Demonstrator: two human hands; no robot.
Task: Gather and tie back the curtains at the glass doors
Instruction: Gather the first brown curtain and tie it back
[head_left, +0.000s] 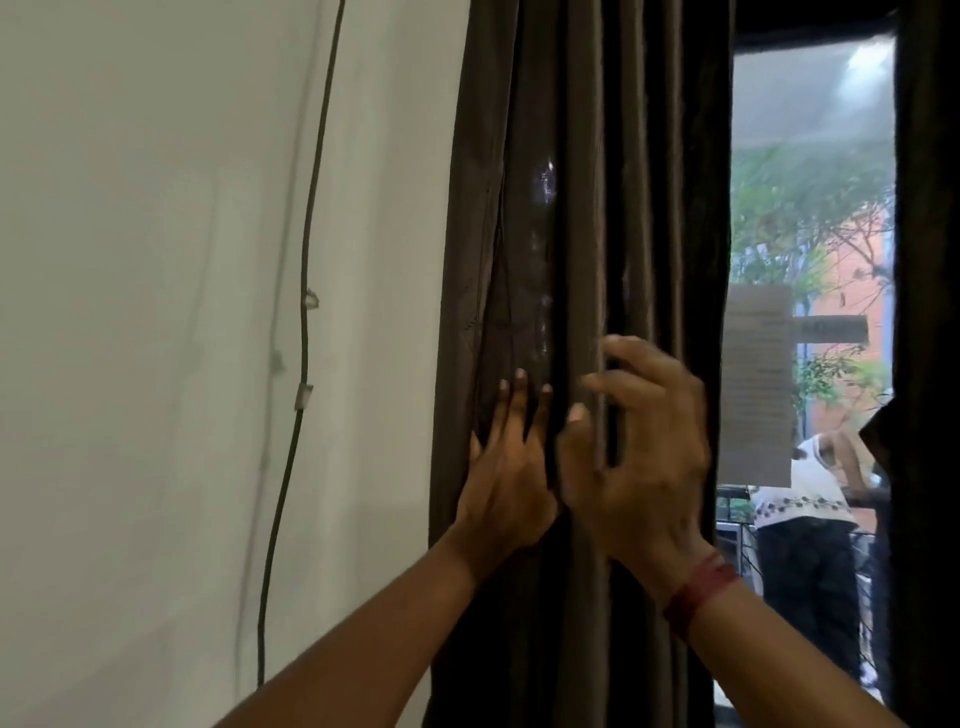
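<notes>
I see a white painted wall (130, 312) bearing a thin dark cable (310, 208). A pale paper sheet (756, 384) sits on the glass door (810, 130)

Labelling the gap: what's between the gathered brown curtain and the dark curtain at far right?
Head view: uncovered glass door with a paper notice on it, right of the brown curtain.

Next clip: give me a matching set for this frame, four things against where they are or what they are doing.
1 left hand
2 right hand
3 cable
4 paper

A stuck on the glass
B runs down the white wall
C fingers curled round a curtain fold
D fingers straight, flat on the curtain

Pairs: 1-D, 2-C, 3-B, 4-A
</notes>
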